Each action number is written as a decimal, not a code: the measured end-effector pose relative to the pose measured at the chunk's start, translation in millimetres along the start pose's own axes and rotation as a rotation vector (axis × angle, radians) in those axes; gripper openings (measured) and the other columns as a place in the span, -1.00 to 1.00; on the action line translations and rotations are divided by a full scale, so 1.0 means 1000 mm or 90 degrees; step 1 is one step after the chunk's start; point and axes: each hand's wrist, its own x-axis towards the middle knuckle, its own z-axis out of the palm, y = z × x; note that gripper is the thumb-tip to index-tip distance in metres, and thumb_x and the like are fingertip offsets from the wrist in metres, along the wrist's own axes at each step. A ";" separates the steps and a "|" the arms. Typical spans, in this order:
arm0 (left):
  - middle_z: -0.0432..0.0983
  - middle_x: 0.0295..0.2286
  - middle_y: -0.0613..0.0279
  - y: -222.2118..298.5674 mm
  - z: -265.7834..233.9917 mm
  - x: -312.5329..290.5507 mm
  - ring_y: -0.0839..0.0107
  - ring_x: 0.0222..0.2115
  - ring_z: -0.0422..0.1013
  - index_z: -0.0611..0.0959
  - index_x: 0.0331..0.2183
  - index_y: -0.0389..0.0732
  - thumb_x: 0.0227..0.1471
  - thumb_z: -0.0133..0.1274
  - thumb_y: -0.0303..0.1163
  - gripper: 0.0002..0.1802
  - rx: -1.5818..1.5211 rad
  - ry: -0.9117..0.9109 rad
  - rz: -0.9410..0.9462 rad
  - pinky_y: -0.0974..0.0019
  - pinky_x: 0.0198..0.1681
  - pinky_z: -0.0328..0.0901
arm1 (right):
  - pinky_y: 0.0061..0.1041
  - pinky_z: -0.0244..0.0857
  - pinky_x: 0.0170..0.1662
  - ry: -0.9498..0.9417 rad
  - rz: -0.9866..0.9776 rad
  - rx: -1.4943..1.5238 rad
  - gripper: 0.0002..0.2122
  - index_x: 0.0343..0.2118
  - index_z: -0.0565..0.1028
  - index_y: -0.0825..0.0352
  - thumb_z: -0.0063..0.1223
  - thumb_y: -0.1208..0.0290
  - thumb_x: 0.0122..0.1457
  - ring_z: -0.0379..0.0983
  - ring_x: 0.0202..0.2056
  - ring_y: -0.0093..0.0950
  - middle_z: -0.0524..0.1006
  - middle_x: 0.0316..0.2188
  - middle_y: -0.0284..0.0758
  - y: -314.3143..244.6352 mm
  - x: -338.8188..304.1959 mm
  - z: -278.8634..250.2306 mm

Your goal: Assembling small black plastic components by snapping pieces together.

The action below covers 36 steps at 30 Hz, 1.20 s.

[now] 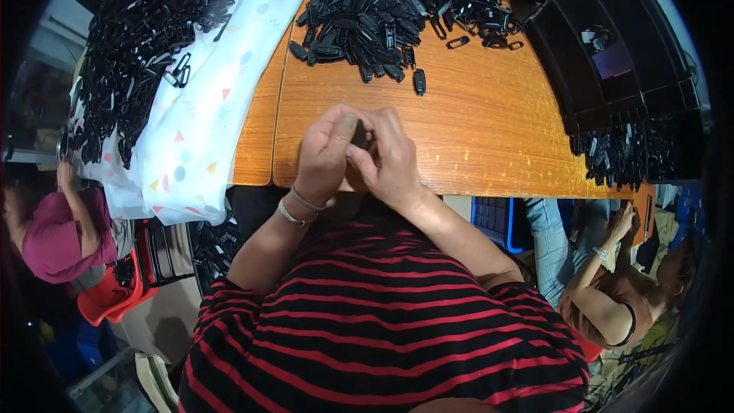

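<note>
Grasping 1 dark part (359, 134) in fingers (391, 128) of left hand (321, 151) and right hand (396, 162), seemingly unfinished, with heaped black pieces (363, 19) probably left.

**Your grip hides most of the dark piece (359, 134)**

Your left hand (323, 147) and right hand (393, 151) cover it, so you cannot tell its full shape. The top edge cuts off the middle black pile (367, 11); at far left, the person in maroon (67, 231) is blurred.
</note>
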 end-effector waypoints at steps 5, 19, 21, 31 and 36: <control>0.33 -0.53 0.36 0.019 -0.042 -0.032 0.61 -0.53 0.24 0.48 -0.45 -0.24 0.27 -0.23 -0.27 -0.67 0.290 0.094 -0.051 0.51 -0.44 0.17 | -0.40 0.33 -0.36 -0.209 0.045 0.050 -0.62 -0.12 0.44 0.31 0.26 0.40 -0.03 0.45 -0.36 -0.24 0.45 -0.37 -0.19 -0.019 0.004 0.018; 0.53 -0.43 0.25 0.041 -0.094 -0.072 0.54 -0.41 0.42 0.61 -0.33 -0.35 0.08 0.05 -0.51 -0.89 0.588 0.193 -0.097 0.45 -0.29 0.30 | -0.31 0.40 -0.30 0.012 0.116 -0.395 -0.86 -0.29 0.56 0.35 0.12 0.47 0.07 0.49 -0.37 -0.23 0.52 -0.35 -0.17 0.134 0.064 -0.116; 0.54 -0.43 0.14 0.013 -0.064 -0.017 0.44 -0.43 0.46 0.59 -0.31 -0.34 0.06 0.05 -0.52 -0.87 0.613 0.041 0.118 0.42 -0.34 0.34 | -0.31 0.39 -0.25 0.000 0.127 -0.459 -0.84 -0.25 0.55 0.34 0.10 0.50 0.09 0.48 -0.31 -0.24 0.50 -0.30 -0.20 0.147 0.081 -0.122; 0.51 -0.48 0.06 -0.059 0.068 0.120 0.08 -0.47 0.49 0.50 -0.37 -0.26 -0.06 0.18 -0.14 -0.62 0.901 -0.144 0.106 0.13 -0.44 0.39 | -0.29 0.34 -0.20 -0.148 -0.029 -0.554 -0.83 -0.26 0.51 0.36 0.08 0.47 0.07 0.38 -0.23 -0.16 0.43 -0.31 -0.14 0.176 0.095 -0.136; 0.49 -0.49 0.04 -0.068 0.064 0.113 0.07 -0.48 0.49 0.47 -0.39 -0.24 -0.08 0.19 -0.21 -0.66 0.925 -0.082 0.127 0.12 -0.46 0.38 | -0.27 0.37 -0.30 -0.099 -0.020 -0.358 -0.81 -0.21 0.50 0.35 0.09 0.49 0.08 0.45 -0.37 -0.14 0.49 -0.44 -0.16 0.146 0.059 -0.131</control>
